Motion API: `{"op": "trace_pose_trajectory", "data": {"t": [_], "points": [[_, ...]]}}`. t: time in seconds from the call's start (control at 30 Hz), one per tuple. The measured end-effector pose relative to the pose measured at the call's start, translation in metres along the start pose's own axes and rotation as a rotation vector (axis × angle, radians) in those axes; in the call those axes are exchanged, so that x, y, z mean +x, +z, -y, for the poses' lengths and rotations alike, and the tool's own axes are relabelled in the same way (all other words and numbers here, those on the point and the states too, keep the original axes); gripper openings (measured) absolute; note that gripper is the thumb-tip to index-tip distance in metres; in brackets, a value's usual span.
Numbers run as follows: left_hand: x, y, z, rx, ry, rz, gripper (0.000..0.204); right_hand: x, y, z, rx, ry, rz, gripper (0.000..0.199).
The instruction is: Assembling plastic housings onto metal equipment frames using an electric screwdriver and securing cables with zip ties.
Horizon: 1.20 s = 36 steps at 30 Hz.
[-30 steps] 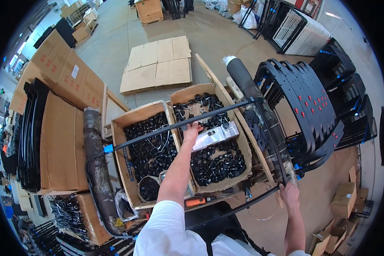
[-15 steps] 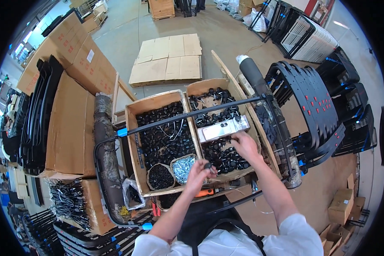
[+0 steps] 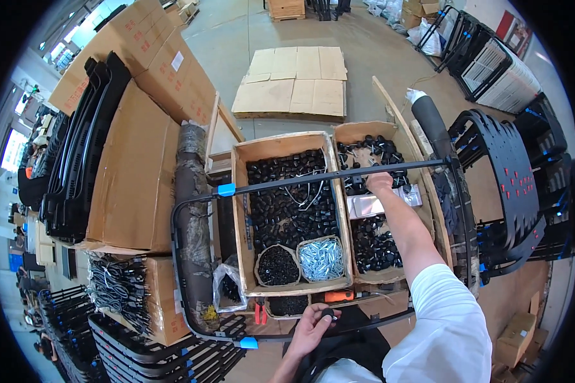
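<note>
My left hand (image 3: 313, 329) is low, near the front bar of the black tube frame (image 3: 287, 182), its fingers pinched on a small black knob (image 3: 328, 313) with a light metal end. Stretched forward, my right hand (image 3: 381, 183) is over the far part of the right wooden bin, close to the frame's far bar. Its fingers are drawn together among black knobs with metal studs (image 3: 390, 150); what they grip, if anything, is hidden. Just on the near side of that hand, a silvery-white flat box (image 3: 399, 196) lies across the bin, with more black knobs (image 3: 377, 249) nearer to me.
Left of my right arm, a wooden bin holds black knobs (image 3: 287, 220), silver screws (image 3: 321, 258) and small black screws (image 3: 278, 266). An orange-handled tool (image 3: 338, 296) lies at its front. Padded rolls (image 3: 193, 236) flank the bins; cartons (image 3: 131, 172) stand left, black racks (image 3: 511, 166) right.
My right hand has moved away from me, from beside the silvery box to the bin's far part. The left hand has drawn back toward me with the knob. The view has shifted.
</note>
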<state>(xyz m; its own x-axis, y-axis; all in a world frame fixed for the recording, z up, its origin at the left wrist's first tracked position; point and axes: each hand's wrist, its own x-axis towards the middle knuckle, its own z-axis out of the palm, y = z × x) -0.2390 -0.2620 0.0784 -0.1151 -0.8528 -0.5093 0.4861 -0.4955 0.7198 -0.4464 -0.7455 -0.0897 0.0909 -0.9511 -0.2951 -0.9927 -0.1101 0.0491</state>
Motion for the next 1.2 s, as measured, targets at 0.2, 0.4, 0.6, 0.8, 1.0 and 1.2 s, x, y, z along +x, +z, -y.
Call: {"op": "trace_pose_trajectory", "data": {"t": [0.2, 0.4, 0.6, 0.8, 1.0, 1.2], "points": [[0.022, -0.011, -0.024, 0.191, 0.01, 0.111, 0.037, -0.078, -0.032, -0.016, 0.47, 0.014, -0.188, 0.037], [0.042, -0.024, -0.022, 0.271, 0.021, 0.24, 0.034, -0.179, -0.137, 0.024, 0.747, -0.403, -0.292, 0.034], [0.033, -0.031, -0.013, 0.3, -0.003, 0.323, 0.032, -0.138, -0.161, 0.061, 0.667, -0.561, -0.401, 0.037], [-0.003, -0.047, -0.002, 0.289, -0.003, 0.215, 0.035, -0.118, -0.179, 0.077, 0.466, -0.658, -0.241, 0.036], [-0.039, -0.037, 0.008, 0.237, 0.032, -0.044, 0.032, -0.118, -0.193, 0.081, 0.329, -0.703, -0.125, 0.036], [-0.056, -0.01, 0.032, 0.248, 0.089, -0.158, 0.033, -0.106, -0.187, 0.091, 0.232, -0.674, -0.195, 0.029]]}}
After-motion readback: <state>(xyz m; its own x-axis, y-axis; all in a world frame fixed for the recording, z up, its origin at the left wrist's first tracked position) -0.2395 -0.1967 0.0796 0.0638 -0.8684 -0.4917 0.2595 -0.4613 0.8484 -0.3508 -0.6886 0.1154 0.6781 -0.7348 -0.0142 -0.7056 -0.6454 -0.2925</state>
